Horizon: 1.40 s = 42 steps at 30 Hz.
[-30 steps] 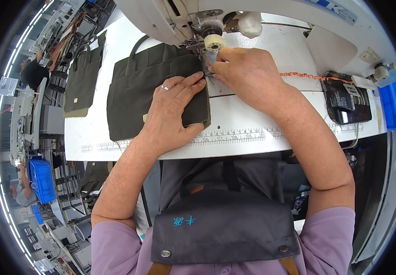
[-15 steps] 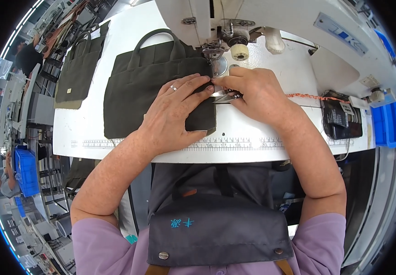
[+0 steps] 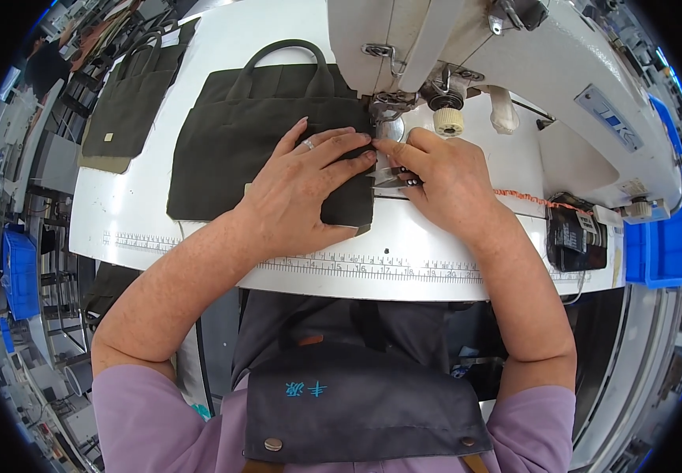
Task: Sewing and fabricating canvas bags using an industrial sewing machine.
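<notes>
A dark green fabric tote bag (image 3: pixel 223 150) with a looped handle lies flat on the white table, its right edge beside the sewing machine's presser foot (image 3: pixel 392 106). My left hand (image 3: pixel 301 185) rests on it, fingers spread and flat, a ring on one of them. At the bag's right edge, just in front of the foot, my right hand (image 3: pixel 447 173) is closed, with thumb and forefinger pinched near the left fingertips. Small thread snips (image 3: pixel 395 178) with metal blades and dark handles stick out from under that hand; their grips are partly hidden.
The sewing machine (image 3: pixel 546 47) overhangs the back right. A second green bag (image 3: pixel 132 102) lies at the far left. A black box-like item (image 3: pixel 573 240) sits at right, near a blue bin (image 3: pixel 656 256). A printed ruler strip (image 3: pixel 404 270) follows the table's front edge.
The bag and both hands have moved a little away from me, toward the presser foot. One finger of my left hand now points upward, apart from the others. The whole view has shifted slightly.
</notes>
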Motion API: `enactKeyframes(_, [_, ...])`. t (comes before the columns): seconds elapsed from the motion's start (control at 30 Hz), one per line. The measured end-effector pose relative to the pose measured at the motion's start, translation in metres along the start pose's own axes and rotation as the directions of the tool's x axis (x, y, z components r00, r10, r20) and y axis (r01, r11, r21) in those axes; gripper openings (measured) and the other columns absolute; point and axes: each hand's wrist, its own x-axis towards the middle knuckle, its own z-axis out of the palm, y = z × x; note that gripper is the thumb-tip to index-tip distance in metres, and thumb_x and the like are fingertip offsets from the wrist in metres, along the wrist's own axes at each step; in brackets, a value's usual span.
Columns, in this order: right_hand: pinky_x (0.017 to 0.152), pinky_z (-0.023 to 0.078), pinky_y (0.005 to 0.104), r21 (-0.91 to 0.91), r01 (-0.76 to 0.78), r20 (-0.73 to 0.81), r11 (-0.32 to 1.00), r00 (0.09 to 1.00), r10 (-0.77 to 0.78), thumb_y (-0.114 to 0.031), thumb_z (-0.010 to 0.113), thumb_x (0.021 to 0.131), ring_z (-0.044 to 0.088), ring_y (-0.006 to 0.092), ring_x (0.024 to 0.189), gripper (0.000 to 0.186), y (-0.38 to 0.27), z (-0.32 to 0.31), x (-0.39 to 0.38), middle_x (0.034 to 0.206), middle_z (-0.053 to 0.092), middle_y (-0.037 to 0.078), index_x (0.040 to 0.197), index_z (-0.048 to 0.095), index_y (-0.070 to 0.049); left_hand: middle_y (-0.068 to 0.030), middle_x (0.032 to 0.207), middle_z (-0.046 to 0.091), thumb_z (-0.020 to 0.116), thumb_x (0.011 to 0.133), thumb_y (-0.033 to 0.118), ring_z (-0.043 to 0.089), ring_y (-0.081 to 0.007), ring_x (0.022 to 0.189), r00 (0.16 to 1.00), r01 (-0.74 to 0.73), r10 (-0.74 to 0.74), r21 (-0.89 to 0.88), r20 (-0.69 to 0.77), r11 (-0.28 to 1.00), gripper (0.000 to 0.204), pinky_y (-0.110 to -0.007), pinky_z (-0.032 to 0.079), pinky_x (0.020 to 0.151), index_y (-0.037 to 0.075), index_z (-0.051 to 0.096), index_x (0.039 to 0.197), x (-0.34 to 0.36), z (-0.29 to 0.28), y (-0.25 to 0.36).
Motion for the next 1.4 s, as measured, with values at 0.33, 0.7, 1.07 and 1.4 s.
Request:
enactKeyframes(0.33, [0.064, 0.053, 0.0407, -0.006, -0.08, 0.003, 0.997, 0.997, 0.08, -0.008, 0.073, 0.071, 0.065, 0.029, 0.075, 0.055, 0.005, 0.003, 0.003, 0.089, 0.061, 0.005, 0.125, 0.066, -0.016, -0.0101, 0.144, 0.05, 0.077, 0.074, 0.029, 0.045, -0.0295, 0.138, 0.998, 0.009, -0.007, 0.028, -0.062, 1.0, 0.069, -0.058, 0.023, 0.12, 0.011, 0.059, 0.138, 0.014, 0.008, -0.01])
enactKeyframes(0.7, [0.064, 0.053, 0.0429, 0.037, -0.049, -0.128, 0.998, 0.99, 0.054, -0.011, 0.07, 0.077, 0.067, 0.0301, 0.073, 0.019, 0.012, 0.004, 0.001, 0.087, 0.065, 0.005, 0.096, 0.067, -0.011, -0.0099, 0.146, 0.049, 0.074, 0.072, 0.024, 0.043, -0.0283, 0.14, 0.999, -0.029, 0.03, 0.039, -0.021, 0.999, 0.07, -0.057, 0.024, 0.12, 0.012, 0.058, 0.139, 0.017, 0.002, -0.016])
enactKeyframes(1.07, [0.062, 0.052, 0.0418, 0.355, 0.186, -0.047, 0.916, 0.982, -0.181, -0.011, 0.071, 0.069, 0.066, 0.0298, 0.072, 0.021, 0.011, -0.012, -0.006, 0.079, 0.065, 0.005, 0.09, 0.071, -0.01, -0.0033, 0.093, 0.068, 0.079, 0.069, 0.005, 0.068, -0.0235, 0.086, 0.966, -0.172, 0.158, -0.051, -0.206, 0.984, 0.026, -0.035, 0.055, 0.076, 0.007, 0.076, 0.095, 0.003, -0.009, -0.005])
enactKeyframes(1.4, [0.061, 0.052, 0.0408, 0.349, 0.282, -0.088, 0.894, 0.959, -0.268, -0.013, 0.076, 0.069, 0.067, 0.0267, 0.07, 0.03, 0.006, 0.003, -0.008, 0.079, 0.065, 0.003, 0.099, 0.075, -0.015, -0.0063, 0.085, 0.068, 0.076, 0.078, -0.002, 0.067, -0.0203, 0.073, 0.974, -0.024, -0.049, -0.316, -0.221, 0.948, 0.015, -0.03, 0.054, 0.062, 0.004, 0.075, 0.092, 0.0, 0.0, 0.0])
